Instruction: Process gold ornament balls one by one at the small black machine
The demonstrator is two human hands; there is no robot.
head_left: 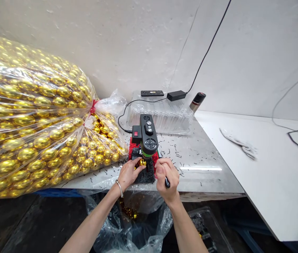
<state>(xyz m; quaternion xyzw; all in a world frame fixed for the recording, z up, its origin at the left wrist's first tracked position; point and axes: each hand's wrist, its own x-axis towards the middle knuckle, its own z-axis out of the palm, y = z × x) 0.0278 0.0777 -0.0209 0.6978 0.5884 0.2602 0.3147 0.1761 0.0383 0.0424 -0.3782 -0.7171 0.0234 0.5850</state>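
The balls [42, 141] at left are glossy, smooth and gold, mirror-like as polished metal, though whether they are metal or coated plastic cannot be told. The bag [87, 82] around them is thin, clear plastic, shiny and creased. The press tool [149, 133] has a black casing with a smooth, low sheen, like plastic. The mat [154, 157] under it looks rough and fibrous, red. The table [204, 154] has a smooth, greyish top with a soft sheen, streaked by a bright reflection. Behind the tool, the trays [161, 117] are transparent, glossy plastic. The bottle [197, 102] at far right of them looks like brushed metal below a dark, glossy top. The white board [277, 168] at right is smooth and nearly matt; the wall [117, 42] is matt, with small rough bumps.
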